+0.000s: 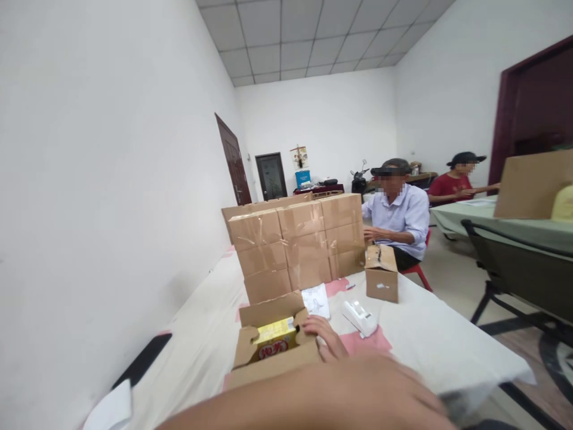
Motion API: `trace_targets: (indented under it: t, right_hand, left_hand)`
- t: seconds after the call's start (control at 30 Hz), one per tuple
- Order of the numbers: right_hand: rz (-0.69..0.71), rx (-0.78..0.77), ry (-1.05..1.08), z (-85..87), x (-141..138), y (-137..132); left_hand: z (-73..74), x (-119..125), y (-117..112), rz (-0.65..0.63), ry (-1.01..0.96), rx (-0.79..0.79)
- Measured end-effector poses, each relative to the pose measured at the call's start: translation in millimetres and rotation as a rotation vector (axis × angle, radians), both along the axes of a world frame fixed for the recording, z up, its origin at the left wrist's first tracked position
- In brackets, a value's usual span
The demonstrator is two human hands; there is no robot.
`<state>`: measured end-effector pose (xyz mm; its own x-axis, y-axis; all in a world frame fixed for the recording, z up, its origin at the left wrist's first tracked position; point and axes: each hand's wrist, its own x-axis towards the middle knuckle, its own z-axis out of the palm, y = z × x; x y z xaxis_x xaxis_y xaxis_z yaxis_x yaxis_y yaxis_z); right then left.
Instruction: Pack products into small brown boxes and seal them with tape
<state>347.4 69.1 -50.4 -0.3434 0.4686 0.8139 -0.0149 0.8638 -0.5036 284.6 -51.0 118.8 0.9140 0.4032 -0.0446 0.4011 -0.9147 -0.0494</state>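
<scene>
An open cardboard box (277, 375) stands in front of me with its flaps up. A yellow packet with red lettering (275, 343) sits inside it. My right hand (324, 337) is at the box's right side, its fingers curled over the side flap; its wrist is hidden behind my left arm. My left forearm reaches across the bottom of the view, nearer to me than the box. My left hand (394, 388) is at its right end, blurred, with its fingers not clearly visible. A white tape dispenser (359, 318) lies to the right of the box.
Behind the box rises a stack of taped cartons (307, 245). A small carton (382, 280) stands near the right table edge. A paper sheet (317, 300) lies by the stack, and a black flat object (142, 360) lies left. A co-worker (398, 215) sits across the table.
</scene>
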Motion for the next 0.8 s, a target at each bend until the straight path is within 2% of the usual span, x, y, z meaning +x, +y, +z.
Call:
trace_targets:
  t: [0.07, 0.13, 0.17, 0.27, 0.37, 0.43, 0.53, 0.6, 0.7, 0.8]
  right_hand:
    - [-0.007, 0.006, -0.007, 0.9, -1, 0]
    - [-0.019, -0.025, 0.019, 0.4, -3, -3]
    - [-0.013, -0.044, 0.032, -0.1, -4, -5]
    - [0.022, -0.147, 0.053, -0.7, -6, -11]
    - [0.039, -0.230, 0.053, 2.7, -6, -15]
    - [0.024, -0.214, 0.030, 6.5, -4, -16]
    - [-0.006, -0.172, -0.040, 10.5, 2, -18]
    - [-0.019, -0.159, -0.088, 11.1, 5, -19]
    - [-0.054, -0.118, -0.173, 13.7, 10, -18]
    - [-0.142, -0.058, -0.235, 28.1, 22, -11]
  left_hand:
    - [-7.3, -28, 6, 0.150, -0.048, 0.012]
    - [-17.5, -67, 13, 0.411, -0.113, 0.065]
    - [-22.8, -87, 18, 0.502, -0.099, 0.099]
    - [-35.3, -135, 38, 0.677, -0.101, 0.179]
    - [-43.4, -156, 64, 0.843, -0.157, 0.325]
    - [-47.3, -160, 77, 0.937, -0.155, 0.318]
    - [-51.6, -162, 83, 0.970, -0.149, 0.201]
    - [-57.5, -162, 76, 0.901, -0.155, 0.125]
    - [-78.1, -161, 60, 0.824, -0.088, 0.032]
    - [-104.3, -159, 50, 0.877, -0.044, 0.041]
